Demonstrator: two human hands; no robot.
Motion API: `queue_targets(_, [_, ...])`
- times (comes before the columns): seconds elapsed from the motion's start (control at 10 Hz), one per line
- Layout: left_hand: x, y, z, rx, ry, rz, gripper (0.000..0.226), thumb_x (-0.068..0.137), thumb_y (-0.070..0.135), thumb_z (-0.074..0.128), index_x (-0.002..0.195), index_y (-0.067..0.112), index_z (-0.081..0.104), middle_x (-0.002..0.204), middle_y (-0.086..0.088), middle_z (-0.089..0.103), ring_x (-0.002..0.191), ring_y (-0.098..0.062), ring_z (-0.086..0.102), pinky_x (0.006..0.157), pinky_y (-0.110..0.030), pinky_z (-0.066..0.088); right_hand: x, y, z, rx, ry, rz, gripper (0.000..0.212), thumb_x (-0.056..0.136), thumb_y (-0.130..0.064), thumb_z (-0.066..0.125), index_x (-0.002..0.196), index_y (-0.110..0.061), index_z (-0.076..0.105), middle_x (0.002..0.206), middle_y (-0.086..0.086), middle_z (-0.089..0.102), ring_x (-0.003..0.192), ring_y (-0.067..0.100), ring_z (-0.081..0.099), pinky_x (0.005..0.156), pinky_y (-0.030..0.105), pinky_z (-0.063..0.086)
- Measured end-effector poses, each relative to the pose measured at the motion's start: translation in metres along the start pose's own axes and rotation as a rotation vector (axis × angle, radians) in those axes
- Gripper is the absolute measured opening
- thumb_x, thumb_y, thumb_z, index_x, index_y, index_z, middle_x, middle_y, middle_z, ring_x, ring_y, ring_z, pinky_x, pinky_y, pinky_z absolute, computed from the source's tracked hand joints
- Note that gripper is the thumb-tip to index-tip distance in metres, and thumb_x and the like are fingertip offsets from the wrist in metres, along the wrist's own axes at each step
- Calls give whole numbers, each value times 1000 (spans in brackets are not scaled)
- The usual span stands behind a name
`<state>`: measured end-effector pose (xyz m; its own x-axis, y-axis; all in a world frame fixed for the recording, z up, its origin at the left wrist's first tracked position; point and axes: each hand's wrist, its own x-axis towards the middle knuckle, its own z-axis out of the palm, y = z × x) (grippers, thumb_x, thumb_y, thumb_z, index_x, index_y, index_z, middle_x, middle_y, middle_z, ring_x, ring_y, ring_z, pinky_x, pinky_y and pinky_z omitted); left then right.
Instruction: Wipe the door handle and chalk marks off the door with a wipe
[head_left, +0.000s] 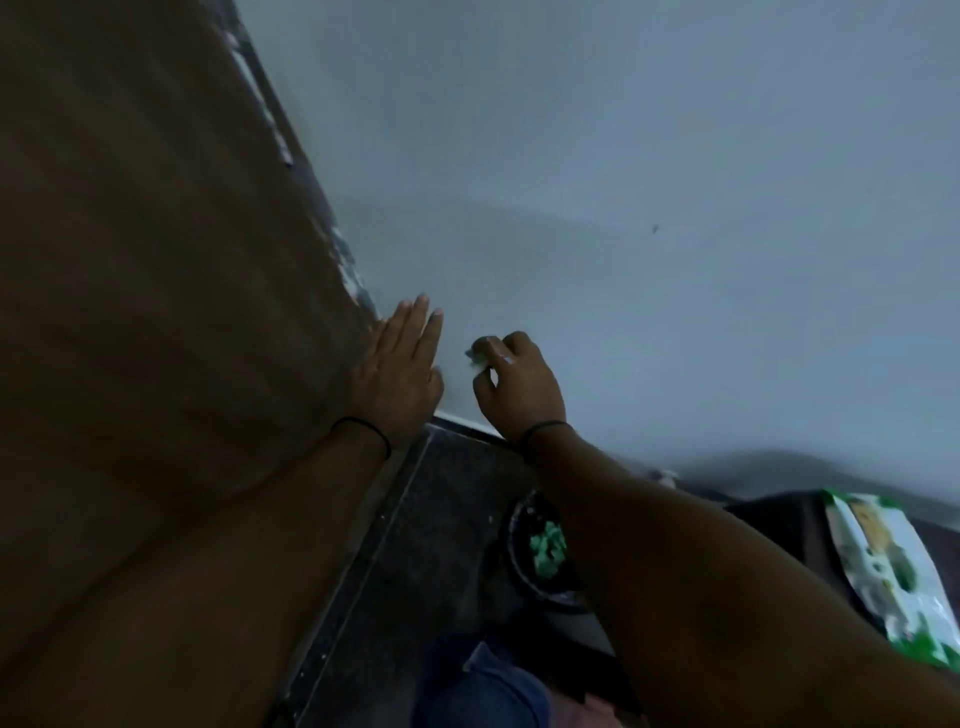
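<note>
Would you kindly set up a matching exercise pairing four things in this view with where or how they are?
Things:
1. left hand
2. right hand
3. wipe
4. packet

States:
A. green and white, lying at the lower right
B. flat and open, at the brown door's edge
C. pinched in fingertips against the grey surface
D. curled, gripping something small

Pairs: 1-B, 2-D, 3-C, 4-A

The door (156, 260) is seen at left, the wall (623, 208) to its right. The left hand (397, 374) is laid flat at their junction; the right hand (519, 387) is just beside it. A packet (883, 571) lies at lower right.
</note>
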<state>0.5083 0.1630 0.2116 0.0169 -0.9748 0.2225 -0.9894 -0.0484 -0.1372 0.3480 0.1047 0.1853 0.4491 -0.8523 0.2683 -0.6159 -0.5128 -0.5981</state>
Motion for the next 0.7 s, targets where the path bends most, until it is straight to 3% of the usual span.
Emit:
queue_targets(0.1, [1,40,62,-99,-110,75,69,89,26,55,151,9,28,159,-14,22,146,-30,22,118,-44,21,-35,59,21,-20,-74,130,27,85,-26,60,112,-22,60,101,6,53,94,26,56,74,34,52])
queue_targets(0.2, [-13,75,124,-173,-231,155,69,92,31,49,153,12,23,161,-10,16,149,-27,15,120,-41,15,-71,108,50,-78,-124,231,19,91,-32,55,100,-16,62,93,10,53,87,34,55,70,38,49])
queue_targets(0.5, [-66,136,276,-261,-495,244,73,92,37,41,155,16,11,163,-5,1,150,-21,1,121,-35,-4,-141,207,137,-257,-416,398,22,87,-24,56,105,-17,66,104,11,59,97,35,57,76,38,50])
queue_targets(0.6, [-78,140,307,-277,-463,256,73,85,36,54,150,12,31,159,-10,21,147,-26,21,121,-41,14,-153,231,159,-245,-473,398,30,85,-27,60,113,-22,68,119,5,64,104,31,61,83,34,50])
queue_targets(0.7, [-85,136,318,-296,-416,223,75,74,35,67,141,7,47,151,-14,39,139,-30,38,113,-46,33,-161,240,167,-237,-460,426,26,86,-27,61,110,-21,69,117,3,65,104,28,61,80,33,48])
